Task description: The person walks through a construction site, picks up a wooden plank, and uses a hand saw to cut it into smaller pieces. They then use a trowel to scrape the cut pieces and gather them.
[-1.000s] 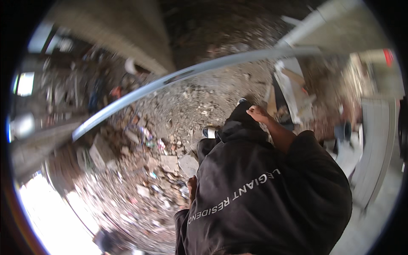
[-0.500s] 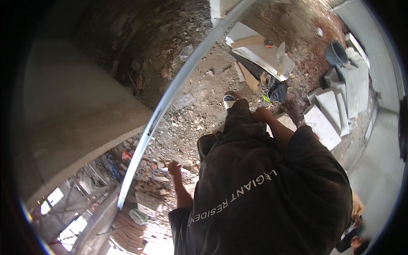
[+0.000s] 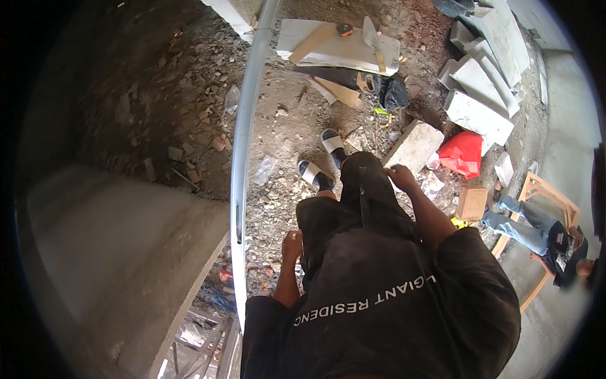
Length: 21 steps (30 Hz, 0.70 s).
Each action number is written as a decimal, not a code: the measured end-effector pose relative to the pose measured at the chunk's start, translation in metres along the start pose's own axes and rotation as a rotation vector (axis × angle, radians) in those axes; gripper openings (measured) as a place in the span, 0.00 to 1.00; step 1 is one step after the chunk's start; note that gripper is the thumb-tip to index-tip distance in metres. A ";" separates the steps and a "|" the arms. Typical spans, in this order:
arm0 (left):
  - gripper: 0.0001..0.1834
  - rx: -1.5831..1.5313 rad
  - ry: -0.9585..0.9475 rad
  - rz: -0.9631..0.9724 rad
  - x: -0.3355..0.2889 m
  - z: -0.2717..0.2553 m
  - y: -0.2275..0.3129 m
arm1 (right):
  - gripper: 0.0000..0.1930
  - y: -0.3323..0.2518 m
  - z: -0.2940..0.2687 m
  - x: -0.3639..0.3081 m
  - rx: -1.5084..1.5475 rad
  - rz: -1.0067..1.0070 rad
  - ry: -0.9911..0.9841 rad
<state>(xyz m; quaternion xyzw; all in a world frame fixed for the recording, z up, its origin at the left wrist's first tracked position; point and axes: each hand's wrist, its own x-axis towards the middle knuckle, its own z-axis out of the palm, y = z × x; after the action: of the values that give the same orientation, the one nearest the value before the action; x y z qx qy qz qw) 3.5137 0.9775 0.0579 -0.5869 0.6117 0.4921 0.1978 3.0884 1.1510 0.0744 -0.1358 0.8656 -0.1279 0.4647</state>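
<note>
My left hand (image 3: 292, 246) hangs beside my left thigh, its fingers curled in with nothing visible in them. To its left runs a long silvery metal bar (image 3: 242, 158), apart from the hand. My right hand (image 3: 399, 177) is by my right thigh with its fingers bent inward; I see nothing in it. In the picture it overlaps the near end of a pale rectangular block (image 3: 414, 148) lying on the ground. Both feet, in dark socks and open sandals (image 3: 310, 172), stand on rubble-strewn dirt.
Ahead lie a white board (image 3: 303, 50) with a trowel (image 3: 372, 41) and tape measure (image 3: 344, 29), and a handsaw (image 3: 334, 76). White slabs (image 3: 483, 88), a red bag (image 3: 462, 155) and a brown box (image 3: 471, 203) are right. Another person (image 3: 536, 237) is by a wooden frame (image 3: 549, 189). A concrete ledge (image 3: 126, 252) stands left.
My view has turned right, bringing the red bag, wooden frame and other person into sight. My left hand has come in closer to my thigh. Both feet now show.
</note>
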 end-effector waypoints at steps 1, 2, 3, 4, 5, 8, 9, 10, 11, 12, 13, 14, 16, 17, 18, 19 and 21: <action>0.22 0.034 -0.018 0.000 0.004 -0.005 0.008 | 0.30 0.028 0.012 0.001 -0.024 0.042 0.018; 0.22 0.073 -0.030 -0.002 0.004 -0.016 0.021 | 0.32 0.029 0.010 -0.013 0.059 0.175 0.014; 0.22 0.107 -0.039 -0.005 0.006 -0.022 0.030 | 0.30 0.040 0.016 -0.015 0.049 0.208 0.053; 0.21 0.142 -0.037 0.027 0.008 -0.023 0.033 | 0.28 0.048 0.018 -0.016 0.036 0.236 0.094; 0.21 0.167 -0.029 0.053 0.013 -0.019 0.033 | 0.28 0.051 0.021 -0.011 0.037 0.239 0.106; 0.21 0.229 -0.051 0.074 0.023 -0.006 0.049 | 0.30 0.043 0.008 0.013 0.069 0.238 0.114; 0.21 0.250 -0.060 0.048 0.025 0.002 0.060 | 0.31 0.032 -0.002 0.021 0.094 0.231 0.087; 0.21 0.258 -0.067 0.014 0.029 0.014 0.070 | 0.33 0.016 -0.010 0.036 0.106 0.217 0.054; 0.22 0.179 -0.022 0.036 0.035 0.029 0.074 | 0.34 0.009 -0.010 0.061 0.031 0.182 0.063; 0.22 0.165 0.014 0.043 0.038 0.044 0.078 | 0.35 0.004 -0.009 0.086 -0.045 0.146 0.072; 0.23 0.150 0.052 0.045 0.046 0.062 0.081 | 0.36 -0.002 -0.007 0.118 -0.124 0.106 0.078; 0.23 0.137 0.087 0.046 0.055 0.081 0.086 | 0.37 -0.006 -0.003 0.155 -0.165 0.058 0.095; 0.24 0.115 0.177 0.003 0.068 0.124 0.095 | 0.40 -0.011 0.017 0.226 -0.244 -0.031 0.107; 0.25 0.114 0.222 -0.029 0.068 0.145 0.097 | 0.40 -0.021 0.025 0.258 -0.261 -0.058 0.069; 0.26 0.163 0.241 -0.027 0.068 0.164 0.102 | 0.40 -0.033 0.029 0.295 -0.278 -0.083 0.032; 0.27 0.221 0.253 -0.016 0.070 0.178 0.108 | 0.40 -0.032 0.039 0.332 -0.330 -0.083 0.064; 0.28 0.293 0.278 -0.043 0.078 0.203 0.099 | 0.42 -0.037 0.057 0.403 -0.443 -0.074 0.063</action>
<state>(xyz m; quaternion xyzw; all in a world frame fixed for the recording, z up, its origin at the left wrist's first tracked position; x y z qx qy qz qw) 3.3376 1.0886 -0.0581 -0.6273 0.6854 0.3078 0.2050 2.9262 0.9684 -0.2538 -0.2623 0.8810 0.0439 0.3914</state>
